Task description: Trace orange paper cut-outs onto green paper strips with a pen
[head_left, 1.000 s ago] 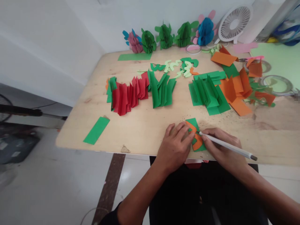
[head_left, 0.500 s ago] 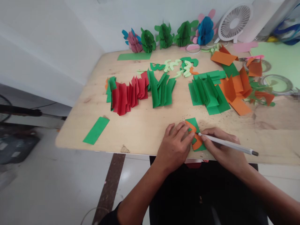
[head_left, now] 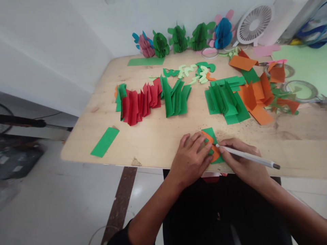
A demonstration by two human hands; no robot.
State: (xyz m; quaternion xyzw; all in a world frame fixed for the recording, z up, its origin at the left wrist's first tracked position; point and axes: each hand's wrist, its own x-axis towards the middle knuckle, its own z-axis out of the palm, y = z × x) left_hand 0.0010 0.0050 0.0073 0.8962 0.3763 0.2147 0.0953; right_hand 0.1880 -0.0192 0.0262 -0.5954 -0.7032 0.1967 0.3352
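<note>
Nearest the table's front edge, the left hand [head_left: 190,158] lies flat with its fingers [head_left: 201,141] spread and pressed down on an orange template [head_left: 213,152], which sits on a folded green paper [head_left: 211,133]; the pressure seems meant to stop the 2 layers from sliding against each other. Just beside it, the right hand [head_left: 241,160] pinches a white pencil [head_left: 246,156] between thumb and fingertips, tip touching the template's right edge, shaft slanting low to the right; that low slant looks suited to following an outline. The wooden table [head_left: 158,143] bears a loose green strip [head_left: 105,142] well apart to the left. Farther back stand fanned stacks of folded pieces: red folds [head_left: 139,103], green folds [head_left: 175,98] and a second green stack [head_left: 226,102], with orange scraps [head_left: 257,93] to the right; beyond them lie pale curved cut-outs [head_left: 192,71]. Against the wall stand 5 finished paper figures [head_left: 178,39] and a small white fan [head_left: 252,23].
</note>
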